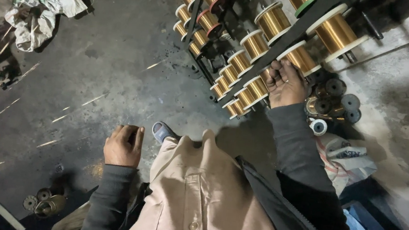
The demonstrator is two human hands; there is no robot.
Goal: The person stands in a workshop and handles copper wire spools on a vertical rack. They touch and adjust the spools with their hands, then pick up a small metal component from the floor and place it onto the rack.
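My right hand [285, 84] reaches forward to a rack of copper wire spools [253, 44] and rests with its fingers on a spool with white flanges [300, 59]; whether it grips it I cannot tell. A black bar of the rack [297, 25] runs diagonally across the spools just above the hand. My left hand [123, 146] hangs at my side over the grey floor, fingers loosely curled, with nothing in it. My foot in a blue sandal [162, 132] shows just right of it.
Several empty dark reels [337, 99] and a white reel [318, 126] lie on the floor below the rack. A white sack [40, 4] lies at the upper left, a patterned bag [345, 159] at the right. Small reels [43, 202] sit at the bottom left. Bits of wire litter the concrete floor [90, 81].
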